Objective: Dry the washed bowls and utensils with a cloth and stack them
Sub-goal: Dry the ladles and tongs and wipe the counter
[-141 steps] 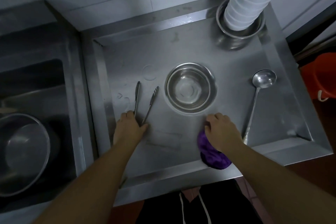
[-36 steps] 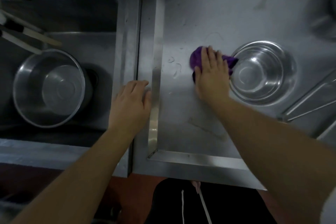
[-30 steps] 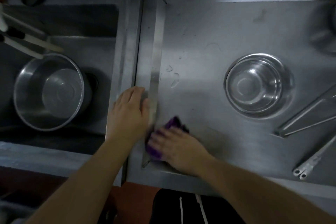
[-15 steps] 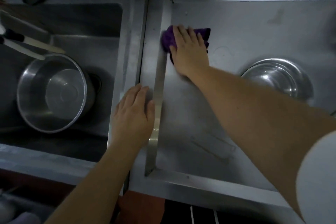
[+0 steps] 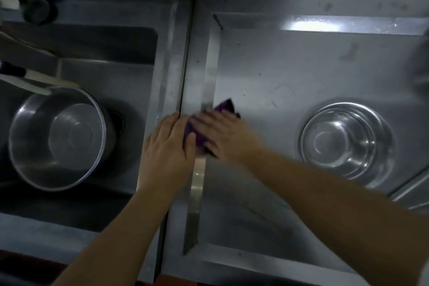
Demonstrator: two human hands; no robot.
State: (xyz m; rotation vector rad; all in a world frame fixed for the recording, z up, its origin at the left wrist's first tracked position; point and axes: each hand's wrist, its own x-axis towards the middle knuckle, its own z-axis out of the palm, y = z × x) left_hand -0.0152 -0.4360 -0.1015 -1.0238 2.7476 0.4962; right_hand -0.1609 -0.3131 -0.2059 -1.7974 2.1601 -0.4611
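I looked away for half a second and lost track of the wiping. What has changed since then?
The right hand has swept the purple cloth back from the far left corner of the steel draining tray toward the person, along its left wall, next to the left hand. The left hand still rests flat on the rim; the small steel bowl and the large steel bowl in the sink have not moved.

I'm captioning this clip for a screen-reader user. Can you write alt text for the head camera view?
A person's right hand presses a purple cloth onto a steel draining tray near its left rim, while the left hand rests flat on that rim. An empty steel bowl sits on the tray to the right, and a steel pot sits in the sink at left.
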